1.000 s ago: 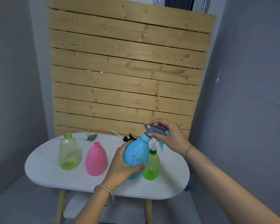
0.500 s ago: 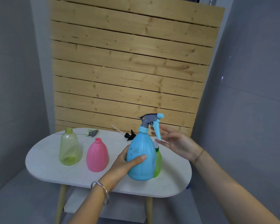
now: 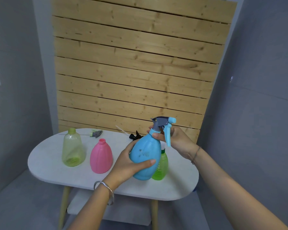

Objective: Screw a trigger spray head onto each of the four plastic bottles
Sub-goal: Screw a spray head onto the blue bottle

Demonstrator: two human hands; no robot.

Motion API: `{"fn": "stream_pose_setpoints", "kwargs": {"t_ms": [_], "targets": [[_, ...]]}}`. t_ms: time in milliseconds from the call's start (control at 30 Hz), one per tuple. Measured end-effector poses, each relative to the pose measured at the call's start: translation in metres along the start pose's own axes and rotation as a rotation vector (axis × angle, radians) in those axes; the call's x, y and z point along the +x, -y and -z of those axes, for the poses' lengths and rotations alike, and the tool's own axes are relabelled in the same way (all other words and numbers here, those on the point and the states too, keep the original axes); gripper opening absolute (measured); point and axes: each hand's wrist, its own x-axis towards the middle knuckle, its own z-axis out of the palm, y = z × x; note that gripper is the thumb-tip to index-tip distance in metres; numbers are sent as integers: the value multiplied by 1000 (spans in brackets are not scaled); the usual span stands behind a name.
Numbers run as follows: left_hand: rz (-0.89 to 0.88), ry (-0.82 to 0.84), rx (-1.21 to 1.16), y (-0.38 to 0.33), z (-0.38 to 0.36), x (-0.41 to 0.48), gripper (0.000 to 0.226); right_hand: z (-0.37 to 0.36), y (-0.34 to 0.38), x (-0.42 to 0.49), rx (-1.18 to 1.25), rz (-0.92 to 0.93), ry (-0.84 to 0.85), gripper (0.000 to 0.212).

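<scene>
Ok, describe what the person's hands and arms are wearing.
No sleeves or gloves are in view. The left hand has a silver bangle at its wrist; the right hand has a thin bracelet at its wrist.

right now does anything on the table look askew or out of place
Nothing spilled or broken. The blue bottle is tilted, gripped by the left hand while the right hand pinches its trigger head. A green-grey spray head and a black spray head lie loose at the back.
</scene>
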Motion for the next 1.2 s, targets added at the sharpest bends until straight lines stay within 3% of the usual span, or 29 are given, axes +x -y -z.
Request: {"fn": "stream_pose_setpoints", "kwargs": {"t_ms": [167, 333, 500, 633, 833, 1033, 1200], "targets": [[-73, -104, 53, 2, -6, 1, 72, -13, -6, 3, -76, 98, -201, 17], [-44, -117, -9, 1, -3, 1, 72, -12, 2, 0, 180, 7, -11, 37], [-71, -113, -27, -2, -9, 1, 65, -25, 0, 4, 367, 5, -184, 40], [-56, -98, -37, -1, -9, 2, 65, -28, 5, 7, 293, 14, -201, 52], [-14, -173, -55, -1, 6, 7, 71, -16, 16, -2, 107, 57, 0, 55], [6, -151, -48, -1, 12, 8, 68, -15, 17, 2, -6, 75, -132, 60], [-14, -136, -49, -3, 8, 5, 68, -16, 18, 8, 15, 11, -114, 56]]}}
